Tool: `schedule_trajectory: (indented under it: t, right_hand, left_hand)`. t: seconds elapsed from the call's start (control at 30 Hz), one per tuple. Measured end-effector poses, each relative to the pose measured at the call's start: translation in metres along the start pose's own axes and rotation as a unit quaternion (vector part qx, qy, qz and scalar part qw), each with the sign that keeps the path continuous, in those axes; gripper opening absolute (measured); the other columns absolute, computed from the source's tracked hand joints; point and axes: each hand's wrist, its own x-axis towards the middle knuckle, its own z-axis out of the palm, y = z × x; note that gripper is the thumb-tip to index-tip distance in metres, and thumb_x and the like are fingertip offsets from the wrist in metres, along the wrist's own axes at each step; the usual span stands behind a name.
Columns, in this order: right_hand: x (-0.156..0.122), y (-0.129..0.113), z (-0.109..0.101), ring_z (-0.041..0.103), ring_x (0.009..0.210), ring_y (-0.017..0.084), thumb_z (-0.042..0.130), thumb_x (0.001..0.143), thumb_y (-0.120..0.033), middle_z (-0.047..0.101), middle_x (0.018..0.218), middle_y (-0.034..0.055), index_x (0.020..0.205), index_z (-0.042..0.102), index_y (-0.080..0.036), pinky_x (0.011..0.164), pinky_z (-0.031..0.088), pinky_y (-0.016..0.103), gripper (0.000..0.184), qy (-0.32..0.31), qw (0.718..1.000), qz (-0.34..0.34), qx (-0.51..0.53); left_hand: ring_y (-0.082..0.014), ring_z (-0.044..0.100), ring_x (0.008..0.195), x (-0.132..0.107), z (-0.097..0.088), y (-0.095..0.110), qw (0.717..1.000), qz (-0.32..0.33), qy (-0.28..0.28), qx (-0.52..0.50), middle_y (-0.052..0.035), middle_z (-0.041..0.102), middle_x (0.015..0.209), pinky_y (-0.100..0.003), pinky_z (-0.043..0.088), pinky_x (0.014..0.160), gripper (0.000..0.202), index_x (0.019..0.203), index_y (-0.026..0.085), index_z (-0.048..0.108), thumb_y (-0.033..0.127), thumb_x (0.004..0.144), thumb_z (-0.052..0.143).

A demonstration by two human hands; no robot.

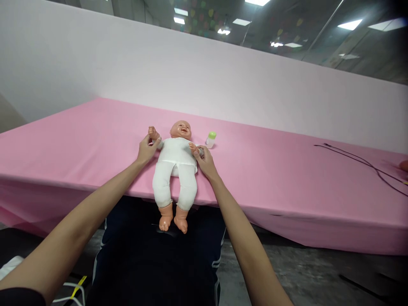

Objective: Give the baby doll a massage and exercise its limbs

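White-clothed, the doll (177, 151) seemed soft and light, feet (166, 217) past the table's (270, 178) front edge; my left hand (147, 150) and right hand (207, 162) gripped its wrists, seemingly firm holds.

The doll's head (180, 130) looks like smooth, glossy plastic, its torso (178, 151) matt cloth. Between two and three o'clock from the torso, the bottle (209, 142) is translucent plastic under a smooth cap (212, 134). The tablecloth (270, 174) is matt fabric; towards twelve, the partition (223, 80) is smooth and matt, the glass (270, 23) above glossy.
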Motion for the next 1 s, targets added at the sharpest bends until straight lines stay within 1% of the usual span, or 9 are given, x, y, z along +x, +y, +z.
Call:
schedule_trajectory:
  t: [0.27, 0.43, 0.57, 0.67, 0.73, 0.83, 1.0]
  right_hand:
    - [0.000, 0.001, -0.001, 0.058, 0.116, 0.028, 0.057, 0.095, -0.069, 0.066, 0.122, 0.0078, 0.125, 0.064, -0.027, 0.101, 0.048, 0.044, 0.052, -0.005, 1.000, 0.005, 0.004]
    - [0.001, 0.003, 0.000, 0.057, 0.117, 0.028, 0.057, 0.095, -0.069, 0.066, 0.123, 0.0078, 0.125, 0.063, -0.027, 0.101, 0.049, 0.044, 0.052, -0.005, 1.000, 0.001, 0.004]
    - [0.001, 0.004, 0.000, 0.058, 0.117, 0.029, 0.057, 0.095, -0.068, 0.065, 0.125, 0.0080, 0.124, 0.064, -0.027, 0.100, 0.049, 0.044, 0.051, -0.005, 1.000, -0.002, 0.004]
    - [0.000, 0.003, -0.001, 0.058, 0.117, 0.029, 0.057, 0.095, -0.067, 0.065, 0.125, 0.0083, 0.124, 0.064, -0.027, 0.100, 0.049, 0.044, 0.050, -0.005, 1.000, 0.002, 0.002]
    - [0.000, 0.002, -0.001, 0.059, 0.115, 0.028, 0.058, 0.095, -0.067, 0.065, 0.124, 0.0082, 0.123, 0.064, -0.027, 0.099, 0.049, 0.043, 0.049, -0.005, 1.000, 0.006, 0.003]
    - [0.001, 0.002, -0.001, 0.059, 0.115, 0.027, 0.059, 0.095, -0.065, 0.065, 0.125, 0.0075, 0.121, 0.064, -0.027, 0.099, 0.049, 0.043, 0.046, -0.005, 1.000, 0.010, 0.003]
    - [0.002, 0.005, -0.001, 0.058, 0.116, 0.027, 0.060, 0.096, -0.064, 0.065, 0.125, 0.0068, 0.121, 0.063, -0.027, 0.101, 0.048, 0.042, 0.044, -0.004, 1.000, 0.002, 0.004]
  left_hand:
    - [-0.0223, 0.065, 0.089, 0.000, 0.000, 0.000, 1.000, -0.005, -0.004, 0.002, -0.0069, 0.072, 0.097, -0.034, 0.055, 0.080, 0.031, 0.096, 0.019, 0.065, 0.050, 0.089, 0.069]
    - [-0.0216, 0.065, 0.087, 0.000, 0.000, 0.001, 1.000, -0.003, -0.005, 0.006, -0.0066, 0.072, 0.096, -0.034, 0.054, 0.079, 0.026, 0.095, 0.019, 0.064, 0.045, 0.090, 0.067]
    - [-0.0216, 0.064, 0.087, 0.001, 0.000, -0.006, 1.000, -0.005, -0.006, 0.007, -0.0056, 0.071, 0.094, -0.034, 0.053, 0.078, 0.023, 0.096, 0.020, 0.064, 0.040, 0.087, 0.069]
    - [-0.0216, 0.064, 0.086, 0.002, 0.000, -0.011, 1.000, -0.013, -0.012, 0.010, -0.0053, 0.071, 0.094, -0.034, 0.051, 0.075, 0.025, 0.097, 0.020, 0.065, 0.039, 0.084, 0.072]
    - [-0.0219, 0.065, 0.087, 0.002, -0.001, -0.013, 1.000, -0.015, -0.012, 0.012, -0.0057, 0.072, 0.095, -0.035, 0.051, 0.076, 0.025, 0.097, 0.020, 0.065, 0.040, 0.084, 0.072]
    - [-0.0228, 0.066, 0.090, 0.003, -0.001, -0.013, 1.000, -0.017, -0.012, 0.013, -0.0063, 0.073, 0.098, -0.036, 0.052, 0.081, 0.026, 0.098, 0.020, 0.065, 0.040, 0.084, 0.071]
    - [-0.0220, 0.065, 0.087, 0.002, -0.001, -0.009, 1.000, -0.017, -0.011, 0.011, -0.0056, 0.071, 0.095, -0.036, 0.052, 0.079, 0.023, 0.096, 0.020, 0.063, 0.039, 0.083, 0.070]
